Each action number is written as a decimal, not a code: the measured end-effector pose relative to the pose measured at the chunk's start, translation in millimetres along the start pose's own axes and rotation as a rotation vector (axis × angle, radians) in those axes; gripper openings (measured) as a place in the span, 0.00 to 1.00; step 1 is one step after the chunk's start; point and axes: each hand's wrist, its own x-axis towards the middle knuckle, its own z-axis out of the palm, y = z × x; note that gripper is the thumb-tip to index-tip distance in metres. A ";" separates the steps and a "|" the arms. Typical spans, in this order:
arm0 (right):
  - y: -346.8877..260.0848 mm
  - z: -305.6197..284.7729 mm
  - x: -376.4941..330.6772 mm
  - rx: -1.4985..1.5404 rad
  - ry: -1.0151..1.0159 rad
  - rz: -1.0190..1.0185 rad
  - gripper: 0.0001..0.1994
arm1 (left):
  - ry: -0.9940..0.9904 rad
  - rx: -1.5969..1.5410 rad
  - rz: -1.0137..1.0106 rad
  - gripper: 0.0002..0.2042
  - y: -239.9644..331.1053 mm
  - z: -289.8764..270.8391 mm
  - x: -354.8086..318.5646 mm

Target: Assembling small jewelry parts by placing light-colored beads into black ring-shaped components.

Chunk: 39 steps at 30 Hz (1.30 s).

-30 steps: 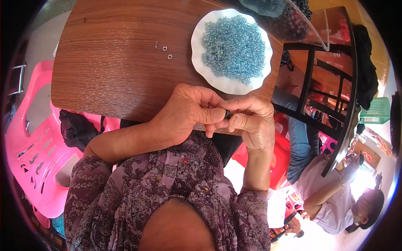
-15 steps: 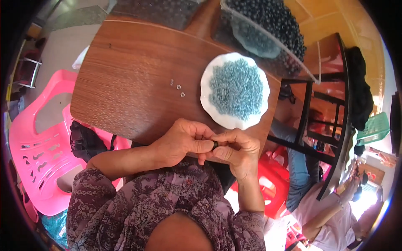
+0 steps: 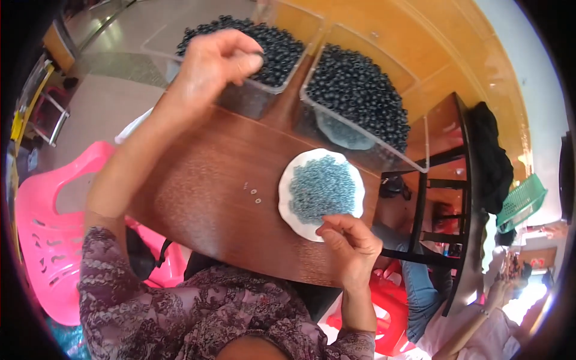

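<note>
My left hand (image 3: 219,60) reaches out over the far left box of small black round parts (image 3: 273,51). Its thumb and forefinger pinch a small dark piece (image 3: 257,56), like the ones in the box. My right hand (image 3: 355,245) is at the near rim of a scalloped white plate (image 3: 289,223) heaped with tiny shiny blue-grey pieces (image 3: 321,187). The right thumb and forefinger come close together; whether anything is between them is too small to see. A few tiny ring-shaped pieces (image 3: 256,195) lie on the brown wooden table (image 3: 198,192), left of the plate.
Beside the left box stands another clear plastic box (image 3: 360,90) full of black parts. A pink plastic chair (image 3: 54,240) is at the left, a red stool (image 3: 384,312) at the right. Beyond a dark-framed table (image 3: 447,240) sits another person (image 3: 474,324).
My hands were together around a small dark piece at the table's near edge. The left has swung far out to the left box; the right has moved to the plate. The view has tilted up.
</note>
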 end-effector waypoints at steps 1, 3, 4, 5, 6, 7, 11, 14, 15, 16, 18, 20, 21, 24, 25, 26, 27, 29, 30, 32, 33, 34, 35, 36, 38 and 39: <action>-9.0 -5.6 6.3 -0.081 0.031 -0.017 0.10 | 0.038 0.080 -0.035 0.07 -4.9 -6.0 15.7; -28.9 -11.7 27.9 -0.161 0.110 -0.124 0.08 | 0.101 0.222 0.021 0.07 -27.1 -18.9 42.3; -34.7 -17.0 40.9 -0.191 0.144 -0.216 0.07 | 0.160 0.365 0.080 0.07 -37.6 -21.0 52.6; -41.1 -21.7 56.1 -0.250 0.208 -0.225 0.06 | 0.156 0.353 0.088 0.07 -46.7 -22.3 59.8; -52.7 -21.8 72.9 -0.360 0.219 -0.289 0.06 | 0.146 0.479 0.071 0.07 -54.7 -24.6 65.6; -55.8 -25.9 90.2 -0.365 0.235 -0.264 0.07 | 0.133 0.601 0.055 0.08 -60.0 -21.9 71.9; -64.7 -29.2 156.3 -0.432 0.132 -0.284 0.06 | 0.128 0.682 0.060 0.08 -47.6 -15.4 76.6; -51.6 -34.7 206.8 -0.616 0.004 -0.294 0.06 | 0.167 0.720 0.102 0.08 -45.7 -29.2 87.7; -42.3 -38.7 222.5 -0.619 -0.058 -0.281 0.06 | 0.188 0.733 0.118 0.08 -45.5 -32.4 91.3; -35.7 -37.3 234.7 -0.619 -0.130 -0.269 0.07 | 0.192 0.765 0.104 0.08 -45.5 -37.7 92.3; -29.6 -38.9 246.5 -0.762 -0.200 -0.268 0.03 | 0.171 0.762 0.112 0.08 -44.5 -40.6 96.6; -25.3 -32.7 253.1 -0.875 -0.221 -0.219 0.05 | 0.157 0.786 0.141 0.09 -46.9 -41.9 96.2; -23.0 -27.3 257.1 -0.922 -0.254 -0.221 0.06 | 0.165 0.797 0.136 0.09 -48.4 -48.1 96.1; -15.8 -20.4 266.4 -1.087 -0.295 -0.273 0.10 | 0.093 0.934 0.103 0.09 -57.4 -48.6 100.6; -13.4 -15.9 269.0 -1.127 -0.304 -0.287 0.10 | 0.219 1.065 0.247 0.10 -61.1 -48.7 99.5; -13.9 -12.0 270.3 -1.170 -0.307 -0.265 0.10 | 0.348 1.190 0.394 0.10 -63.8 -48.2 98.6; -15.3 -11.1 271.5 -1.173 -0.306 -0.260 0.10 | 0.345 1.186 0.393 0.10 -65.5 -47.3 96.6; -15.3 -9.8 273.2 -1.185 -0.332 -0.194 0.09 | 0.292 0.986 0.355 0.18 -56.0 -40.2 83.9; -17.5 -9.5 270.2 -1.170 -0.326 -0.179 0.09 | 0.288 0.983 0.353 0.18 -49.2 -34.6 75.7; -24.8 -11.6 264.1 -1.105 -0.304 -0.160 0.09 | 0.269 0.737 0.425 0.16 -30.6 -18.3 57.2; -27.5 -14.9 261.9 -1.039 -0.281 -0.144 0.10 | 0.260 0.675 0.446 0.15 -20.1 -9.6 48.1; -19.9 -29.2 263.2 -0.874 -0.266 -0.166 0.11 | 0.231 0.571 0.464 0.13 -10.7 1.9 37.8; -26.1 -26.4 255.8 -0.878 -0.270 -0.165 0.11 | 0.212 0.474 0.471 0.11 -4.8 9.6 25.2; -34.9 -26.0 241.6 -0.807 -0.197 -0.196 0.10 | 0.172 0.284 0.400 0.10 -3.1 21.4 11.8; -57.5 -15.2 207.6 -0.700 -0.121 -0.257 0.09 | 0.056 -0.027 0.211 0.07 3.0 40.2 -18.4; -63.7 -8.2 188.3 -0.675 -0.102 -0.274 0.08 | -0.064 -0.104 0.108 0.10 2.7 45.0 -30.2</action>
